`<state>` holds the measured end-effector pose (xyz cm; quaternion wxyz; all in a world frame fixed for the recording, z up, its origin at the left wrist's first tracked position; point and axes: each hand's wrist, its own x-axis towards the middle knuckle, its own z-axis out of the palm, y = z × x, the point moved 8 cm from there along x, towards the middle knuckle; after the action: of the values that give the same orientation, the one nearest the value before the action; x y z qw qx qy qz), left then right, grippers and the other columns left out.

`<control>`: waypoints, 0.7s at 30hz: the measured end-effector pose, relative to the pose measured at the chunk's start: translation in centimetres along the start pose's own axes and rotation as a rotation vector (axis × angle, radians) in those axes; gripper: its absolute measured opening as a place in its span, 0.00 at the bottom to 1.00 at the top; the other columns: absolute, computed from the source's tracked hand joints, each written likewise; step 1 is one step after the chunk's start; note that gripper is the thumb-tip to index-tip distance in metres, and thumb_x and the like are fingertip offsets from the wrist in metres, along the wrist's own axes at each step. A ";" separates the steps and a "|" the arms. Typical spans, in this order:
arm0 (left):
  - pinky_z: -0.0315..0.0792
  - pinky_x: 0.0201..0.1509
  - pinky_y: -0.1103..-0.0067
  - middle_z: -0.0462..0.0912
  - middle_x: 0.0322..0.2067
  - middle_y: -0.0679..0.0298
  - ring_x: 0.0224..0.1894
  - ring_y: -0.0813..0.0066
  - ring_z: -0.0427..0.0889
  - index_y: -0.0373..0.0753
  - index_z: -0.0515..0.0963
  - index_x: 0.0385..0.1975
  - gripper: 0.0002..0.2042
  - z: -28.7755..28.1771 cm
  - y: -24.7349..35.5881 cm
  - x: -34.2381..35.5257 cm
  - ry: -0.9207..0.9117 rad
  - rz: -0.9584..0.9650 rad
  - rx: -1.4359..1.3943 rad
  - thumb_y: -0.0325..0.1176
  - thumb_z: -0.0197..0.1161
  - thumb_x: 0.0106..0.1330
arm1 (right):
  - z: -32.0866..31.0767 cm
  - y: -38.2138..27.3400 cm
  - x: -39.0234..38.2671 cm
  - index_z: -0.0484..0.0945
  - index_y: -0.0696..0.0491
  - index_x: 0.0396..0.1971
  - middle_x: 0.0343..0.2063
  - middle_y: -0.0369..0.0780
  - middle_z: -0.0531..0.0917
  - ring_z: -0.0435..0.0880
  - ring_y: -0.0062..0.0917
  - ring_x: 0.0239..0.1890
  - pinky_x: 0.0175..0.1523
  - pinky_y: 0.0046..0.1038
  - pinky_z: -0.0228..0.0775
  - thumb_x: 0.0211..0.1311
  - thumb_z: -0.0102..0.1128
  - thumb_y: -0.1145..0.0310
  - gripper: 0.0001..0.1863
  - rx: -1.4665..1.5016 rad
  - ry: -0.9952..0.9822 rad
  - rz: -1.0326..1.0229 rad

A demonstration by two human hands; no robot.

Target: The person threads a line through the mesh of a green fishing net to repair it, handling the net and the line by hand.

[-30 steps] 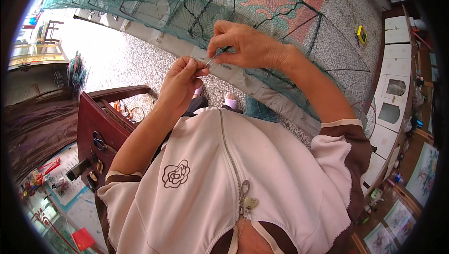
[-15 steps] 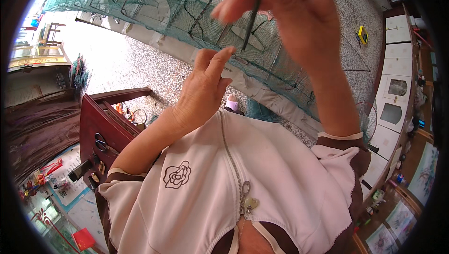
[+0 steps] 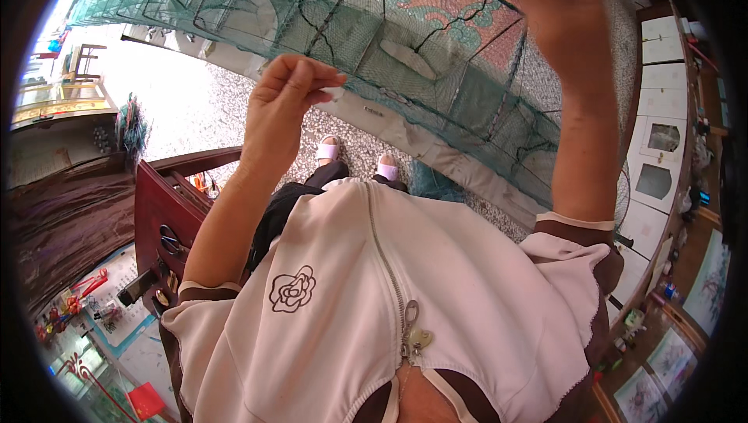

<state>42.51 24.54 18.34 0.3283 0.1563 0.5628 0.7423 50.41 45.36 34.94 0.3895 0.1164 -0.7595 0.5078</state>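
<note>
A long green mesh net (image 3: 358, 41) on dark frames stretches across the far side, over the floor and a pale strip. My left hand (image 3: 284, 100) is raised just in front of its near edge. Thumb and fingers there are pinched together; whatever is between them is too small to make out. Farther right and higher, my right hand (image 3: 557, 22) hangs over the far part of the net, smeared by motion and partly cut off by the upper edge. Its fingers cannot be read. A grey-white oblong piece (image 3: 409, 58) shows at the net between my hands.
At my left stands a dark red wooden chair (image 3: 167, 197) with scissors (image 3: 167, 237) on it. White cabinets (image 3: 650, 142) line the right. My feet in pale slippers (image 3: 327, 149) stand on the speckled floor (image 3: 210, 88). A dark teal bundle (image 3: 432, 183) lies near them.
My left hand has moved left, its fingers drawing together. My right hand has gone up and to the right. The dark rod-like piece seen below it is no longer visible there.
</note>
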 end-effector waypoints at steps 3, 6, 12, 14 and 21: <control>0.68 0.32 0.88 0.79 0.35 0.65 0.36 0.81 0.80 0.40 0.72 0.36 0.08 -0.4 -1.1 -0.1 0.047 -0.117 -0.139 0.36 0.50 0.72 | 4.4 2.4 -3.7 0.77 0.49 0.28 0.23 0.34 0.79 0.80 0.23 0.34 0.39 0.28 0.72 0.59 0.59 0.68 0.03 -0.338 -0.525 -0.063; 0.66 0.28 0.89 0.78 0.34 0.64 0.32 0.82 0.77 0.39 0.71 0.36 0.08 0.1 -2.1 -0.4 0.035 -0.176 -0.192 0.36 0.50 0.72 | 6.5 5.3 -6.1 0.78 0.51 0.27 0.26 0.34 0.78 0.77 0.29 0.36 0.40 0.30 0.70 0.54 0.61 0.68 0.03 -0.517 -0.685 -0.037; 0.67 0.28 0.91 0.78 0.39 0.62 0.31 0.85 0.75 0.40 0.71 0.35 0.07 -0.1 -3.9 -1.4 0.045 -0.240 -0.201 0.35 0.50 0.72 | 7.8 8.5 -7.7 0.78 0.51 0.27 0.27 0.36 0.76 0.76 0.30 0.37 0.40 0.30 0.69 0.52 0.63 0.70 0.03 -0.473 -0.731 0.054; 0.68 0.29 0.92 0.79 0.42 0.60 0.31 0.86 0.75 0.40 0.71 0.35 0.07 -0.2 -4.1 -1.6 0.045 -0.249 -0.194 0.35 0.50 0.72 | 8.3 8.7 -8.0 0.78 0.52 0.27 0.27 0.36 0.76 0.76 0.30 0.36 0.40 0.30 0.69 0.52 0.63 0.72 0.03 -0.419 -0.739 0.063; 0.68 0.30 0.90 0.78 0.46 0.60 0.32 0.86 0.75 0.40 0.71 0.35 0.07 -0.5 -4.5 -2.1 0.050 -0.282 -0.166 0.36 0.49 0.73 | 9.7 8.5 -8.4 0.78 0.54 0.29 0.28 0.37 0.76 0.76 0.27 0.34 0.39 0.26 0.70 0.51 0.64 0.76 0.06 -0.205 -0.738 0.173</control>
<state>45.16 23.48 14.23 0.4268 0.0295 0.5241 0.7364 46.60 39.08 21.47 0.0557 0.1873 -0.9023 0.3842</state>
